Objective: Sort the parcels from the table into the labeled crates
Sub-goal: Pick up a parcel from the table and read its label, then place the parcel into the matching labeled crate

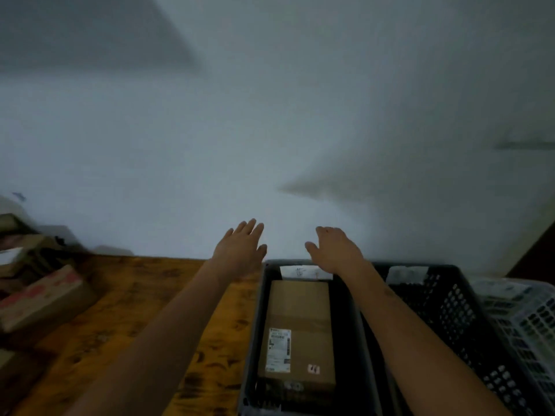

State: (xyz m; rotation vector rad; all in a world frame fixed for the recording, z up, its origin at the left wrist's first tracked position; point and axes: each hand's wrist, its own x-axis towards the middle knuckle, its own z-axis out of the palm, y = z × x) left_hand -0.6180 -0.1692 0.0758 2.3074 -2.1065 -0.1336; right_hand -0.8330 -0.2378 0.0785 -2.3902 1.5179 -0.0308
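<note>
Cardboard parcel (298,331) flat inside grey crate (255,325) (label upward)

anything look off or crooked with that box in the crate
Nothing stands out. The brown box lies flat and roughly square inside the dark crate, shipping label up, with no visible damage. Both hands hover empty above.

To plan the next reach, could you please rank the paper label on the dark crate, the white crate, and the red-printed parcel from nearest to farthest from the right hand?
From the right hand:
1. Paper label, just below it.
2. White crate, far right.
3. Red-printed parcel, far left on the table.
</note>
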